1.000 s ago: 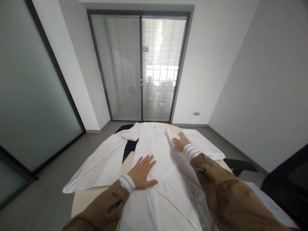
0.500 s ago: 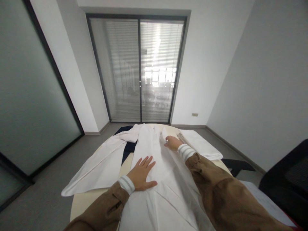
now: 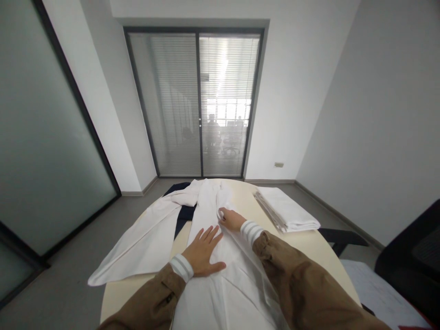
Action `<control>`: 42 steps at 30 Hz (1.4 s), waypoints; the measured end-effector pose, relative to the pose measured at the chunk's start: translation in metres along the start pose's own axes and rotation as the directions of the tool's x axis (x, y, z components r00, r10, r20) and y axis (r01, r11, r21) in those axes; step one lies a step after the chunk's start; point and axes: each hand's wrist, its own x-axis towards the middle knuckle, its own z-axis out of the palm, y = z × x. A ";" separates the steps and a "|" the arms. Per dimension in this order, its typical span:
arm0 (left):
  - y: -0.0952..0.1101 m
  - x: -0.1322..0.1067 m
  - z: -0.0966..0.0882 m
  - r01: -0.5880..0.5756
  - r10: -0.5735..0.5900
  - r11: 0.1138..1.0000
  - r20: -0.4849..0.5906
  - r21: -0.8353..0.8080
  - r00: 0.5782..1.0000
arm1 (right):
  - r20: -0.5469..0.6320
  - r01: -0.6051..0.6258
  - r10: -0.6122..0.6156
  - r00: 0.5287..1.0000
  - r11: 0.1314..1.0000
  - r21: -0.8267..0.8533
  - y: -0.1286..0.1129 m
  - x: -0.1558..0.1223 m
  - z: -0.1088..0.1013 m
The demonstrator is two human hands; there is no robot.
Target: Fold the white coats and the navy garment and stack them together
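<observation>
A white garment (image 3: 213,270) lies spread along a round cream table (image 3: 309,247). My left hand (image 3: 202,252) rests flat on it, fingers spread. My right hand (image 3: 231,219) pinches a fold of the white cloth and holds it over the garment's middle, just beyond my left fingertips. One white sleeve (image 3: 140,243) hangs off the table's left side. A dark navy cloth (image 3: 184,213) shows under the garment at the back.
A stack of folded white cloths (image 3: 288,210) sits at the right rear of the table. A black chair (image 3: 409,261) stands at the right. Glass doors with blinds (image 3: 199,105) are behind; a frosted glass wall (image 3: 41,137) runs along the left.
My right hand has drawn the garment's right side leftward and toward me, folding it over the middle. The tabletop beside the folded stack is now uncovered. My left hand has stayed in place.
</observation>
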 end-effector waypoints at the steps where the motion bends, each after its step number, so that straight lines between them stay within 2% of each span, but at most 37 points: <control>1: 0.000 0.000 0.000 -0.001 0.001 1.000 0.000 0.001 1.000 | 0.036 0.013 -0.014 0.999 1.000 0.017 0.000 -0.001 -0.001; 5: -0.002 0.000 0.003 -0.009 0.009 1.000 -0.013 0.002 1.000 | 0.204 0.015 -0.035 0.978 0.995 0.098 0.009 -0.006 -0.014; 9: -0.005 0.003 0.005 -0.031 0.031 1.000 -0.012 0.005 0.999 | 0.442 -0.081 0.018 0.897 0.989 0.124 0.023 -0.020 -0.029; 11: -0.007 0.010 0.005 -0.047 0.047 0.999 -0.003 0.010 0.999 | 0.496 -0.107 0.036 0.868 0.987 0.117 0.030 -0.026 -0.032; 13: -0.010 0.020 0.003 -0.064 0.064 0.998 0.005 0.015 0.998 | 0.444 -0.088 0.041 0.895 0.993 0.085 0.035 -0.031 -0.031; 15: -0.013 0.033 0.000 -0.072 0.072 0.997 0.009 0.014 0.997 | 0.335 -0.054 0.040 0.941 0.998 0.032 0.040 -0.035 -0.029; 19: -0.013 0.053 -0.005 0.004 -0.003 0.999 -0.033 0.037 0.999 | 0.186 -0.027 0.032 0.982 0.999 -0.026 0.048 -0.038 -0.026; 21: -0.008 0.055 -0.005 0.045 -0.039 0.997 -0.089 0.063 0.995 | 0.169 -0.017 0.022 0.985 0.999 -0.031 0.053 -0.040 -0.028; 23: -0.001 0.051 -0.003 0.055 -0.049 0.996 -0.099 0.067 0.994 | 0.216 -0.040 0.051 0.975 0.998 -0.053 0.057 -0.043 -0.031; 26: 0.008 0.042 0.005 0.062 -0.061 0.997 -0.031 0.043 0.998 | 0.371 -0.115 0.148 0.917 0.987 -0.109 0.061 -0.047 -0.038; 28: 0.011 0.037 0.010 0.072 -0.072 0.997 -0.018 0.032 0.997 | 0.516 -0.147 0.176 0.838 0.984 -0.097 0.061 -0.050 -0.040; 30: 0.012 0.035 0.014 0.080 -0.079 0.997 -0.042 0.018 0.996 | 0.634 -0.170 0.138 0.761 0.985 -0.010 0.057 -0.054 -0.040; 31: 0.013 0.034 0.015 0.081 -0.081 0.997 -0.061 0.006 0.995 | 0.660 -0.184 0.097 0.745 0.981 0.064 0.053 -0.057 -0.039; 33: 0.013 0.033 0.015 0.076 -0.078 0.997 -0.100 -0.021 0.992 | 0.661 -0.206 -0.005 0.750 0.948 0.241 0.046 -0.062 -0.037; 35: 0.014 0.032 0.015 0.059 -0.064 0.997 -0.129 -0.041 0.990 | 0.675 -0.228 -0.062 0.735 0.915 0.333 0.041 -0.068 -0.034; 37: 0.015 0.030 0.014 0.042 -0.048 0.998 -0.141 -0.048 0.989 | 0.725 -0.240 -0.041 0.687 0.930 0.279 0.040 -0.074 -0.032; 39: 0.015 0.030 0.014 0.037 -0.043 0.998 -0.141 -0.044 0.989 | 0.772 -0.222 0.028 0.635 0.964 0.147 0.041 -0.078 -0.032; 42: 0.012 0.031 0.016 0.034 -0.039 0.999 -0.138 -0.037 0.990 | 0.806 -0.188 0.057 0.589 0.980 0.068 0.045 -0.083 -0.032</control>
